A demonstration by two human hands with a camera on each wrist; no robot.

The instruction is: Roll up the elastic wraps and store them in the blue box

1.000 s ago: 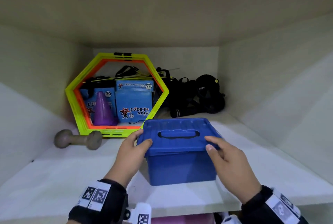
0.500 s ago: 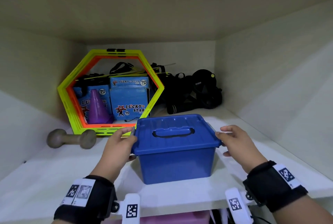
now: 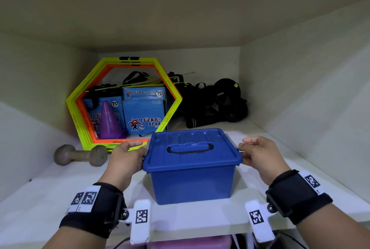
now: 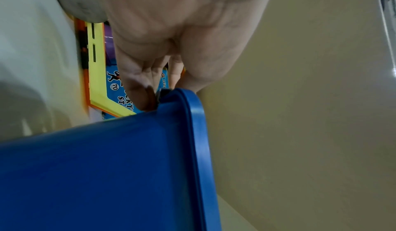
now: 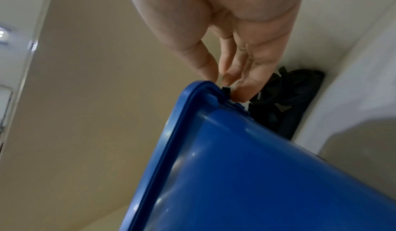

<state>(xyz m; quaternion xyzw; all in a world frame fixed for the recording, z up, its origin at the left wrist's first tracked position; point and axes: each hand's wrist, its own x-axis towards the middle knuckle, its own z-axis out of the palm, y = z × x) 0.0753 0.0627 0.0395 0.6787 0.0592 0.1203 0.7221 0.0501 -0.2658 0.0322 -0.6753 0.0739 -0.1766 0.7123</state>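
On the shelf (image 3: 60, 198), the left hand (image 3: 125, 160) and right hand (image 3: 260, 158) are now gripping the blue box (image 3: 192, 168) at its side latches, fingers (image 4: 137, 89) curled, having shifted off the lid — likely unlatching it.

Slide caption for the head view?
Both hands, left hand and right hand, at the lidded blue box on a shelf.
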